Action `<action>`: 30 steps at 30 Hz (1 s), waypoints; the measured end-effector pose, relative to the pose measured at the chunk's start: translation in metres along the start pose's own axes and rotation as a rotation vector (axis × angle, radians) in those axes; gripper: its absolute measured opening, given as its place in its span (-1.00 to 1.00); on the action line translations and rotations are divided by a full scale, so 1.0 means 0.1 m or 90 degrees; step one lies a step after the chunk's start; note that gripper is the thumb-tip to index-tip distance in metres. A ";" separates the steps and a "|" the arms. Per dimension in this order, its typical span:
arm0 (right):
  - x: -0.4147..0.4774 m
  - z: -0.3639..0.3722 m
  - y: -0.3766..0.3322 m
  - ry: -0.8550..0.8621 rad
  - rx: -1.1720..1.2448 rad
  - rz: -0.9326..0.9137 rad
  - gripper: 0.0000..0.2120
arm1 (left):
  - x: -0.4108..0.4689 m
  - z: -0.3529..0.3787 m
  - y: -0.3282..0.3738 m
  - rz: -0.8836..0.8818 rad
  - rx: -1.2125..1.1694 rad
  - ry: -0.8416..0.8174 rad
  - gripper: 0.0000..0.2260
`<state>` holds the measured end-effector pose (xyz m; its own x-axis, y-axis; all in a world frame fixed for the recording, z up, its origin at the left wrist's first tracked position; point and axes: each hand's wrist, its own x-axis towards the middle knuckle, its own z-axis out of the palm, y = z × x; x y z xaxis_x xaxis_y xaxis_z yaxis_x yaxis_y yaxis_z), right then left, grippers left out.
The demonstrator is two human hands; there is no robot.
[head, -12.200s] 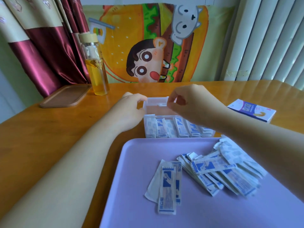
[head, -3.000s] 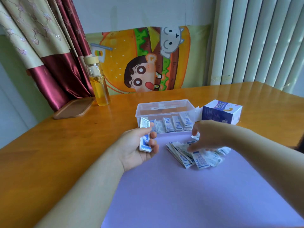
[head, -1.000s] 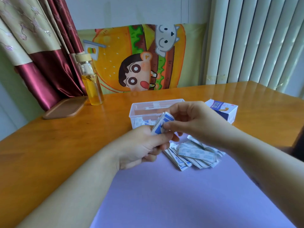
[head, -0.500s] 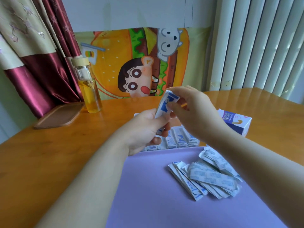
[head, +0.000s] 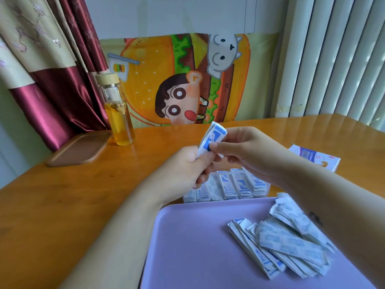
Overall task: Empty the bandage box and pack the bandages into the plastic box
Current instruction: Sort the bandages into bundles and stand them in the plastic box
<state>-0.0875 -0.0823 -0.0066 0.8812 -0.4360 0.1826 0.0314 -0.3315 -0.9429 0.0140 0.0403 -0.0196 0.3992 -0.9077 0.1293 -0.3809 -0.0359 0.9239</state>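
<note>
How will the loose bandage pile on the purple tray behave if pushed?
The bandage pile probably scatters rather than moves as one: its wrappers lie fanned and overlapping. They look thin, so likely light and floppy. The purple tray looks smooth, so they may slide.

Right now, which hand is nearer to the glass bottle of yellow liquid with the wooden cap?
Left. The left hand is right of the glass bottle of yellow liquid and closer to the person; the right hand is farther right again.
</note>
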 end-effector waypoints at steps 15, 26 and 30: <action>0.61 -0.05 0.24 0.013 -0.340 0.206 -0.92 | 0.13 -0.22 -0.41 -0.056 0.446 0.147 -0.79; 0.89 0.14 0.50 -0.164 -0.473 0.387 -0.79 | 0.22 -0.16 -0.55 -0.077 0.424 0.099 -0.68; 0.88 0.17 0.51 -0.188 -0.570 0.370 -0.85 | 0.24 -0.17 -0.57 -0.077 0.418 0.097 -0.68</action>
<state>-0.0002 -0.1232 -0.0436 0.7326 -0.5446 -0.4082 -0.6712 -0.6778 -0.3002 0.0599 0.0280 -0.0633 0.5659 -0.8138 0.1323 -0.7336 -0.4237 0.5313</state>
